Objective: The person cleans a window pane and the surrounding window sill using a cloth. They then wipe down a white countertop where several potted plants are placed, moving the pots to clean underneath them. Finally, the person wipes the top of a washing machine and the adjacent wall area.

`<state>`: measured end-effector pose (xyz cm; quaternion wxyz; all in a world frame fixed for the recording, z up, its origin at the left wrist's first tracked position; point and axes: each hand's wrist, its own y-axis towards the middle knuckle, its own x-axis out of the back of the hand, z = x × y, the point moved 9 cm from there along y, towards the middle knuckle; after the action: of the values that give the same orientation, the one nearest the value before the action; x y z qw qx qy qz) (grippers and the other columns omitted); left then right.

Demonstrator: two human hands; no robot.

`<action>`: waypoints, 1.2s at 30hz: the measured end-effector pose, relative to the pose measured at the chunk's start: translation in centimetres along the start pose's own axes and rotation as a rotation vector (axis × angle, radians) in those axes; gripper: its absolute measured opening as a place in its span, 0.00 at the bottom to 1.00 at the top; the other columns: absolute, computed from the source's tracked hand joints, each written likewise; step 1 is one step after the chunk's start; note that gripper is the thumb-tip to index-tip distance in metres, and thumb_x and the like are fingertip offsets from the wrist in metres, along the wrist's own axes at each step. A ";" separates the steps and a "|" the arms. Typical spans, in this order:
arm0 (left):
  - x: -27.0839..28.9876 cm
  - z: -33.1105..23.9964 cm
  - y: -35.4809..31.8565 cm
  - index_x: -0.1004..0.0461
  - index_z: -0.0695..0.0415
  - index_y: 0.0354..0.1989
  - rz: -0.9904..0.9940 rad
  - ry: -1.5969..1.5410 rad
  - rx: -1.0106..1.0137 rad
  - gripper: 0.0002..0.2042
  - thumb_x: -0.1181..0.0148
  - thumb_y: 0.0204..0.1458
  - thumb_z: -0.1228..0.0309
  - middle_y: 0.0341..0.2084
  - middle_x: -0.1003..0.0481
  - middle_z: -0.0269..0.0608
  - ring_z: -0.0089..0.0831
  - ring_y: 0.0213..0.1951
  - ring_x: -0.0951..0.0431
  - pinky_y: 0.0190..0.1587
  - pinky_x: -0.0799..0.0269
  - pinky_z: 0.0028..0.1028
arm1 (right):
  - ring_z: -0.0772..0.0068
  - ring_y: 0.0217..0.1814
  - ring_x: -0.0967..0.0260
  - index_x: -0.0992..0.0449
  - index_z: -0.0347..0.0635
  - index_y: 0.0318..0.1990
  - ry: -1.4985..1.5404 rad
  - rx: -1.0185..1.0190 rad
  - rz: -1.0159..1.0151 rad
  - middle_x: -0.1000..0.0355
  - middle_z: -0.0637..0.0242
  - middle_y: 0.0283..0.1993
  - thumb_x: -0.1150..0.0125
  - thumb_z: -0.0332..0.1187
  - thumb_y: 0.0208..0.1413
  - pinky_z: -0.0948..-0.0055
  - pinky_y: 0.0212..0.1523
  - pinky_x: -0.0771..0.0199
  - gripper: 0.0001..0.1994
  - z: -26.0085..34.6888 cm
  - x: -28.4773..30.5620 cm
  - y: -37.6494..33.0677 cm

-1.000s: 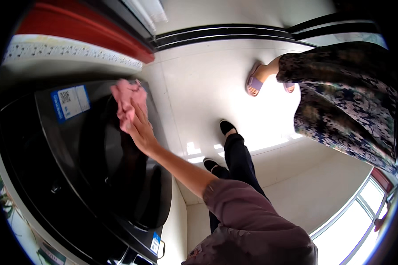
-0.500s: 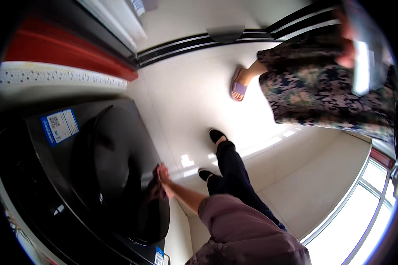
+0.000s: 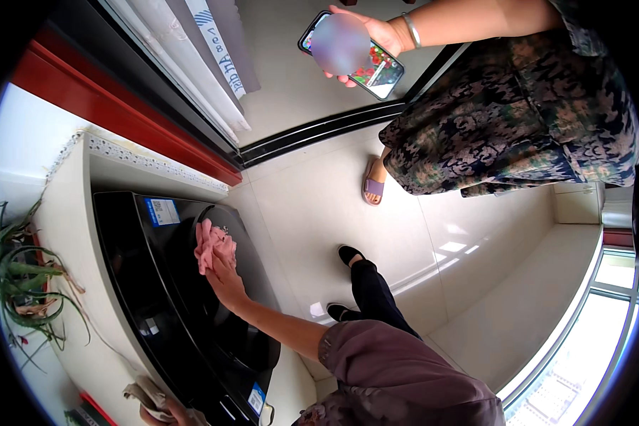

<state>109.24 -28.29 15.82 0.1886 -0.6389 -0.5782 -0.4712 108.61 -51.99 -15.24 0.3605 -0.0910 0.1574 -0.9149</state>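
Observation:
My right hand (image 3: 226,282) is closed on a crumpled pink cloth (image 3: 214,245), pressing it against the round dark door (image 3: 252,348) of a black front-loading washing machine (image 3: 252,245). The cloth lies at the far part of the door, near its rim. At the lower left edge, my left hand (image 3: 170,413) grips a bunched beige cloth (image 3: 146,392) beside the machine's top; part of this hand is cut off by the picture's edge. A blue and white label (image 3: 163,211) is stuck on the machine's front.
Another person's hand (image 3: 385,35) holds a phone (image 3: 380,71) ahead; that person wears a patterned skirt (image 3: 504,121). A pale counter (image 3: 64,206) surrounds the machine, with a spiky potted plant (image 3: 32,273) on it. A black door track (image 3: 319,131) crosses the tiled floor (image 3: 291,213).
My right hand has moved up and left with the pink cloth, from the door's right edge onto its face. My left hand has come into view. The other person's phone has moved left.

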 end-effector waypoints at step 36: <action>3.8 -1.7 -2.8 0.32 0.66 0.50 -0.038 0.105 -0.066 0.22 0.40 0.50 0.65 0.40 0.26 0.55 0.48 0.40 0.25 0.46 0.30 0.35 | 0.77 0.40 0.36 0.33 0.37 0.24 1.008 -0.494 0.816 0.33 0.69 0.31 0.54 0.18 0.47 0.78 0.36 0.38 0.06 -8.1 -2.9 -33.4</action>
<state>105.56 -26.78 18.86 0.1884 -0.6079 -0.5637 -0.5265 87.35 -25.09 -11.15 0.5274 0.3319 0.5311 -0.5742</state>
